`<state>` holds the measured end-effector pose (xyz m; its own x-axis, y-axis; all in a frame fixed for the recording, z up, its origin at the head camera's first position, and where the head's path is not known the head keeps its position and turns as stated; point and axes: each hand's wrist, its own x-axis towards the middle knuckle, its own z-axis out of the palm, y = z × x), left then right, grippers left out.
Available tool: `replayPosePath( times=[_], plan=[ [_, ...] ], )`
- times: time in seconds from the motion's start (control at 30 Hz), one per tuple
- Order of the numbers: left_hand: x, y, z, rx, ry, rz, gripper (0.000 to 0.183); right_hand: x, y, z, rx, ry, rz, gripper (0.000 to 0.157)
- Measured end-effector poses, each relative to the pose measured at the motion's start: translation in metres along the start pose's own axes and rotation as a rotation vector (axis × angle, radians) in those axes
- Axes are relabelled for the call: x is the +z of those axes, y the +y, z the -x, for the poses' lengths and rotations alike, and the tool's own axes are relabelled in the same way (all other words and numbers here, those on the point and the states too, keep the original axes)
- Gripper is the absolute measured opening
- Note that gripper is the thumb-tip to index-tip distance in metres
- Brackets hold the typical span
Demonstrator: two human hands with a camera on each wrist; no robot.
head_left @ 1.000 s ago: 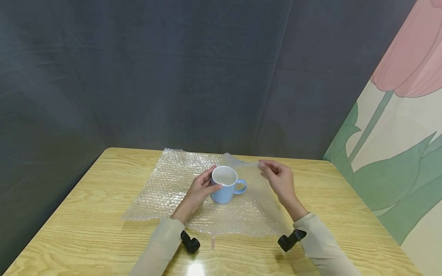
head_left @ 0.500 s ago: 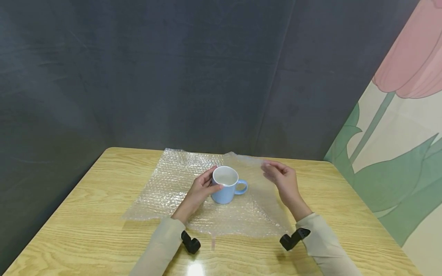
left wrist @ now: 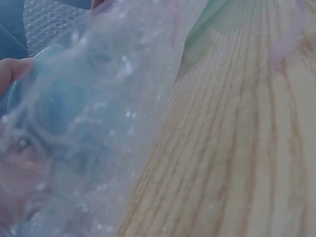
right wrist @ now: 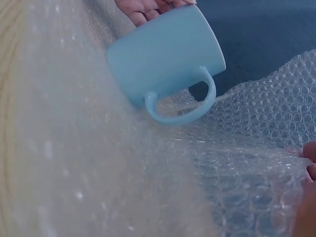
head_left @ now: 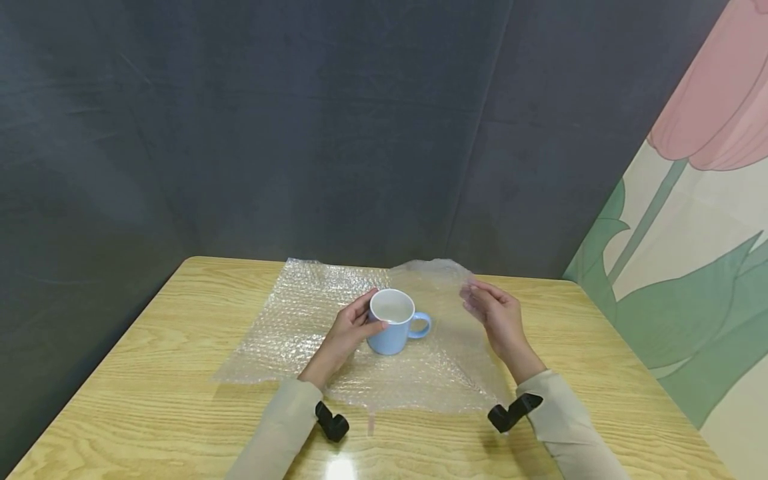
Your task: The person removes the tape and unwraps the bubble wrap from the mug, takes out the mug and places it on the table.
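A light blue mug (head_left: 389, 339) with a white inside stands upright on a sheet of bubble wrap (head_left: 282, 327), its handle toward the right. My left hand (head_left: 345, 330) grips the mug's left side, the thumb near the rim. To the right of the handle, my right hand (head_left: 501, 323) pinches the raised far right edge of the wrap. In the right wrist view, fingertips (right wrist: 310, 150) hold that edge, and the lifted film (right wrist: 281, 106) hangs beside the mug (right wrist: 163, 54). Clear film (left wrist: 118, 94) covers much of the mug in the left wrist view.
The wrap lies on a wooden table (head_left: 132, 373). A small pinkish strip (head_left: 371, 424) sticks out from the wrap's near edge. Behind the table hangs a dark curtain (head_left: 336, 133), and a wall painted with a tulip (head_left: 690, 280) stands at the right.
My right hand has moved slightly right with the wrap's edge, and the film's far right part has spread wider and risen. The left hand and mug have stayed nearly still.
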<state>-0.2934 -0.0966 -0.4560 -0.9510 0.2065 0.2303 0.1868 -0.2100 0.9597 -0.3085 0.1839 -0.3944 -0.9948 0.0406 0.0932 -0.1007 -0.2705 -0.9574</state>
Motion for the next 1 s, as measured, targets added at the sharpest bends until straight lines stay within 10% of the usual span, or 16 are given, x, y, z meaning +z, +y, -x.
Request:
replayPosePath(
  times=[0.6,1.0],
  plan=[
    [0.000,0.000,0.000,0.001,-0.007,0.023,0.074,-0.015,0.003,-0.007,0.163,0.025,-0.186,0.022],
    [-0.001,-0.001,0.000,-0.001,-0.015,-0.010,0.074,-0.026,0.011,-0.012,0.250,0.129,-0.100,0.024]
  ],
)
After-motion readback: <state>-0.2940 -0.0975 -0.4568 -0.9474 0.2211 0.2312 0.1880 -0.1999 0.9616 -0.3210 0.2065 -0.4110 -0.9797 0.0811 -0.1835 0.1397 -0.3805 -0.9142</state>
